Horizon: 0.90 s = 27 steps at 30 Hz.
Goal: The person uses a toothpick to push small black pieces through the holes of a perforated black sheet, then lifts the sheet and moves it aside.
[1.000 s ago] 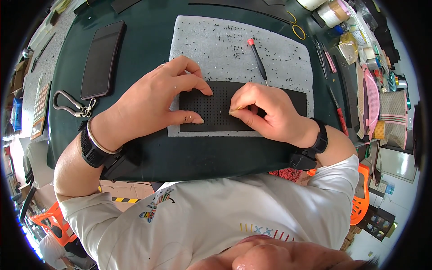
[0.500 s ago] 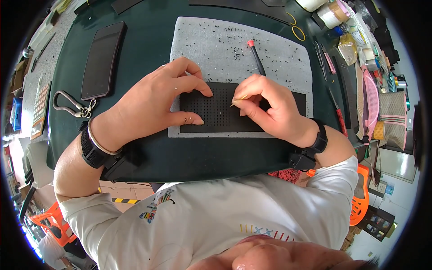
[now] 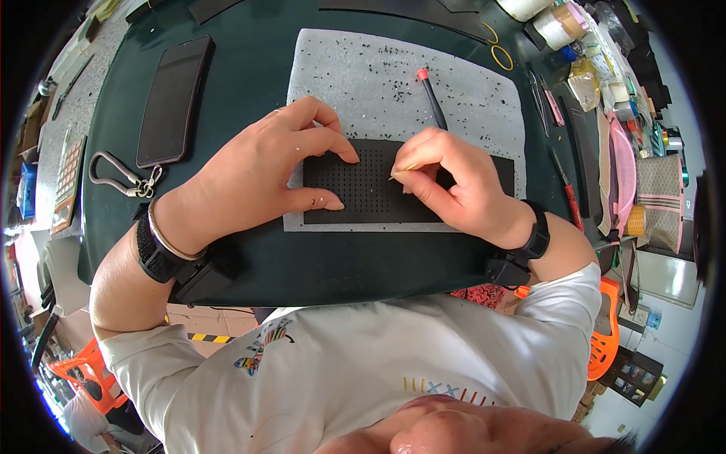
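Left hand [image 3: 265,163]: placed over the left part of a black perforated sheet [image 3: 367,189]. Its fingers are spread, thumb well apart from the index finger, with nothing held between them; both tips appear to rest on the sheet, left of and within the rows of small holes.

Right hand [image 3: 457,181]: thumb and index finger are pinched together on a thin yellowish tool [image 3: 411,166]. The tip points down toward the right edge of the hole rows; contact with the sheet cannot be confirmed.

The perforated sheet lies flat, long side across, on the near part of a larger whitish mat [image 3: 348,83], which lies on a dark green counter [image 3: 363,265]. Beyond the sheet, the mat bears many scattered black specks [image 3: 398,72] and a slim black screwdriver [image 3: 432,98] with a pinkish-red cap, located just beyond the right hand.

Left side of the counter: a dark phone [image 3: 175,102] with a grey strap [image 3: 128,179] and metal clasp near its lower end. Right side: metal tweezers [image 3: 538,98] and a red-handled tool [image 3: 572,203]. Each wrist carries a black band, the left one [image 3: 155,250] beside a pale bangle.
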### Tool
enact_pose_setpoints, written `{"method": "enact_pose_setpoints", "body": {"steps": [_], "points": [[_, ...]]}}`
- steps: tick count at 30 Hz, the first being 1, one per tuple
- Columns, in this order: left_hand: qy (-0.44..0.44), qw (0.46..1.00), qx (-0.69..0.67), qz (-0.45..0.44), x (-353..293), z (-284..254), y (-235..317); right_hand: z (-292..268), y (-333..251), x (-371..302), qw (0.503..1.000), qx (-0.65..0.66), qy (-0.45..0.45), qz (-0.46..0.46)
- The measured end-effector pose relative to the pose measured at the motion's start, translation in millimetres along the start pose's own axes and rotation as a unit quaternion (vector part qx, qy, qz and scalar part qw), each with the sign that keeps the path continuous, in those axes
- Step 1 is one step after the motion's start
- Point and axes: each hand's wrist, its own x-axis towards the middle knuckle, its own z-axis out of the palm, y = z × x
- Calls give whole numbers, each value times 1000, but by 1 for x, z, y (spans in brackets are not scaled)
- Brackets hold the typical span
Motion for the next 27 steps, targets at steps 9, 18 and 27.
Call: {"method": "enact_pose_setpoints", "body": {"steps": [9,18,27], "points": [[-1,1000,2,2,0,0,-1,0,-1,0,999,12,12,43],[4,1000,-1,1,0,1,0,0,5,4,999,-30,11,24],[3,1000,-1,0,0,1,0,0,6,4,997,9,25,68]]}}
